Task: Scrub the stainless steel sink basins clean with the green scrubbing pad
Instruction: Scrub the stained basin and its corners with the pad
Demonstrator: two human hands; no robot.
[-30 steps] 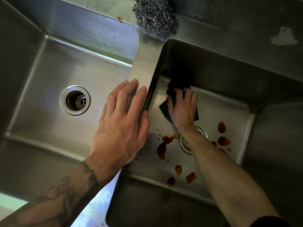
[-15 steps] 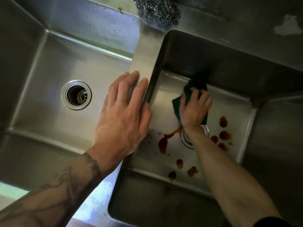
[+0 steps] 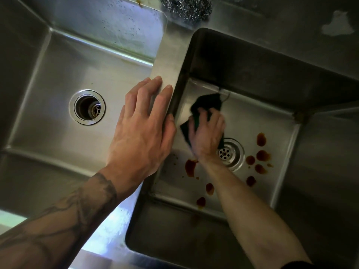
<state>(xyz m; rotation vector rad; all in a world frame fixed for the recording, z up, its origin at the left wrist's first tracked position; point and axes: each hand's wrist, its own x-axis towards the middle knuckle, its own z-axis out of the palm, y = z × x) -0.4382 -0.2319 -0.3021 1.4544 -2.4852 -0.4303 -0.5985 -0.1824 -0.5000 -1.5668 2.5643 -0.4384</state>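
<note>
Step in hand: scrubbing the floor of the right basin (image 3: 262,115), far-left area.
Green scrubbing pad (image 3: 206,102): one, on that floor, under the right hand (image 3: 207,134).
Right hand: fingers spread over the pad, pressing; blurred.
Left hand (image 3: 141,129): flat and relaxed on the divider (image 3: 167,61), holding nothing.
Advice: probably best to keep the pad flat and overlap the strokes towards the stains (image 3: 261,139).
Basins: two; the left basin (image 3: 58,90) looks unstained.
Drains: two.
Stains: about eight brown blots, plus specks.
Steel wool (image 3: 186,8): one.
</note>
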